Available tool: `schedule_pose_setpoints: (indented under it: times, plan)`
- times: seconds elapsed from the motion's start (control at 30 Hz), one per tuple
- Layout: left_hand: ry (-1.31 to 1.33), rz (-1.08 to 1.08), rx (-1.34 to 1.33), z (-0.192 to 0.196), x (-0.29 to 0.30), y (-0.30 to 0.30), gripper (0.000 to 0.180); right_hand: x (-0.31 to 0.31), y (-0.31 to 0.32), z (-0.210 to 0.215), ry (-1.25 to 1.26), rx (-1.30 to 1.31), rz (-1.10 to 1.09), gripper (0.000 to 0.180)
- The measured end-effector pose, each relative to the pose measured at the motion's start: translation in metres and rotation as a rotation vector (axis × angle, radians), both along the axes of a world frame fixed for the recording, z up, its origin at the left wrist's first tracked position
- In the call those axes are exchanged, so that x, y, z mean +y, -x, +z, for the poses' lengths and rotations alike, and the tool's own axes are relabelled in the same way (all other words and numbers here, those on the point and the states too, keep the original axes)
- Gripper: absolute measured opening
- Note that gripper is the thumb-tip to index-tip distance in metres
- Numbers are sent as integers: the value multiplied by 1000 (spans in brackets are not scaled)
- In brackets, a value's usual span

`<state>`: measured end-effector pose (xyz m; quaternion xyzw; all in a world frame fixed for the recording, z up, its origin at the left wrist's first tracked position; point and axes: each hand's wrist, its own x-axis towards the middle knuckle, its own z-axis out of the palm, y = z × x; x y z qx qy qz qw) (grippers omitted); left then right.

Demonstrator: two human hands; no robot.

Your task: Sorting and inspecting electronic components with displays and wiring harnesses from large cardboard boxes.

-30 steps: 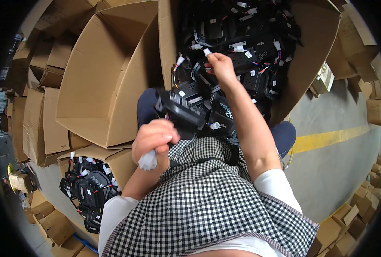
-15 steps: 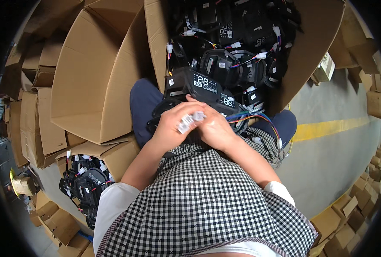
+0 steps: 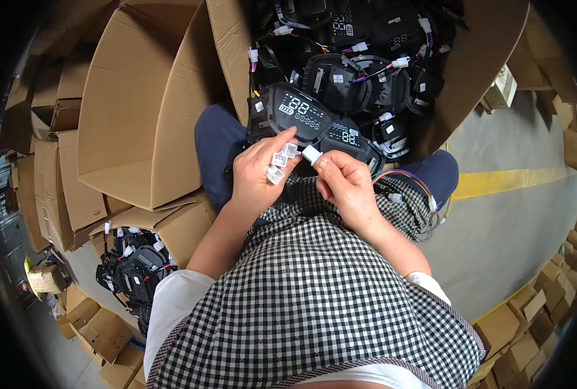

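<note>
My left hand (image 3: 253, 178) is closed around a few small white plastic connectors (image 3: 279, 159), which stick out between its fingers. Pinched between thumb and forefinger of my right hand (image 3: 348, 188) is another white connector (image 3: 312, 154), close to those in the left. Just beyond both hands lies a black dashboard display unit (image 3: 301, 111) with pale digits and bar symbols. To the right of my right hand, a bundle of coloured wires (image 3: 405, 174) ends in a white plug over my checked apron.
A big open carton (image 3: 473, 71) ahead holds several black display units with white plugs. Left of it stands another tall open carton (image 3: 117, 117). A smaller box (image 3: 191, 223) at lower left has more units. Stacked cartons (image 3: 535, 298) line the right, past a yellow floor line (image 3: 509, 185).
My hands, earlier pressed together, have moved apart. The right now pinches a single white connector, and the connectors in the left show more clearly. The display unit's face is less covered.
</note>
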<state>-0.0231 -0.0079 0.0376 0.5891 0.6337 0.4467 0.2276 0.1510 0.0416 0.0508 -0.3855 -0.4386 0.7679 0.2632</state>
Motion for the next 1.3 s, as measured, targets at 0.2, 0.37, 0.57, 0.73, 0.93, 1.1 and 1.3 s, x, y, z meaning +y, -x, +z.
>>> schedule_pose_setpoints:
  times: [0.2, 0.37, 0.57, 0.73, 0.93, 1.1, 1.3]
  plan:
    - [264, -70, -201, 9, 0, 10, 26, 21, -5, 7, -1137, -531, 7, 2]
    - [179, -225, -11, 9, 1, 17, 23, 35, -10, 27, -1405, -715, 317, 5]
    - [121, -440, 124, 9, 5, 17, 26, 46, -17, 18, -1361, -537, 602, 8]
    - [136, -435, 123, 6, 4, 22, 27, 42, -16, 5, -1230, -475, 534, 2]
    - [137, -233, -76, 7, 0, 12, 21, 63, -22, -31, -840, -471, -12, 11]
    - [252, -296, -70, 15, -2, 14, 19, 147, -13, -69, -283, -273, -373, 25]
    - [-63, 8, 142, 10, -11, 12, 13, 92, 11, -48, -1126, -420, -211, 5]
